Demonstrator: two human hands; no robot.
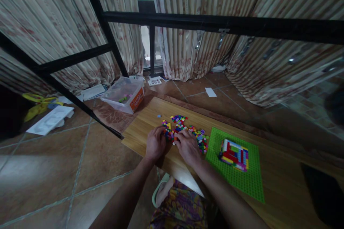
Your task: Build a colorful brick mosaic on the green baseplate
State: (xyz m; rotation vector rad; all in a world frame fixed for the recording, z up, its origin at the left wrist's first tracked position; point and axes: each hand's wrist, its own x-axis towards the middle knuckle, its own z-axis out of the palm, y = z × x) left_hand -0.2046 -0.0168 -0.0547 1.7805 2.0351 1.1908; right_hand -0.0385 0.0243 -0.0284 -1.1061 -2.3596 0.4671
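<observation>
While your left hand (156, 144) and right hand (188, 147), apart, touch unplaced toy bricks (179, 126) (grip indiscernible), a seemingly unfinished brick square (232, 155) stands rightward.

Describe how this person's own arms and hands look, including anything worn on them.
The left hand and right hand are ungloved. The left forearm and right forearm taper toward the wrists, with no sleeve, watch or bracelet visible. Any rings on the fingers are too small to tell.
</observation>
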